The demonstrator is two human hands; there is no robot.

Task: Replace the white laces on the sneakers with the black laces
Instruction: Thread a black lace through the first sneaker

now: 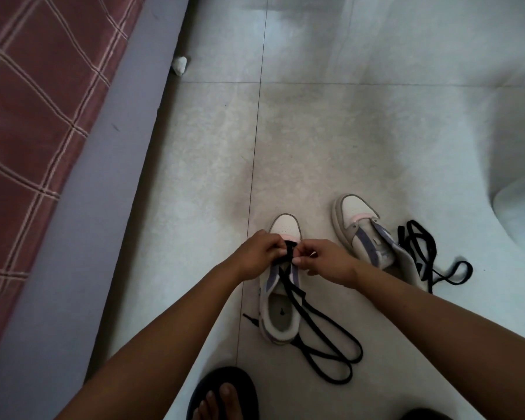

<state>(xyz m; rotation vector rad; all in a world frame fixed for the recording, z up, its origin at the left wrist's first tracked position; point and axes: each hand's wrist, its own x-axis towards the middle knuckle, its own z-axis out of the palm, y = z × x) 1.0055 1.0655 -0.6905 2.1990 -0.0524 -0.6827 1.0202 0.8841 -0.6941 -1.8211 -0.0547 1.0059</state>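
Both hands, left hand [259, 256] and right hand [322, 262], are pinching the flat black lace [315, 334] at the white-and-lilac sneaker's [281, 313] lowest eyelets; beyond the right fingers, the second sneaker [364, 234] is waiting unlaced.

Tiled floor [361, 131]; two sneakers [281, 301]; black laces [437, 262]; white scrap [179, 65].

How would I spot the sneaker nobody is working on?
Start from the tiled floor; two sneakers sit near the hands. The untouched sneaker is the right-hand one, tipped on its side by a loose black lace, with no lace visibly threaded.
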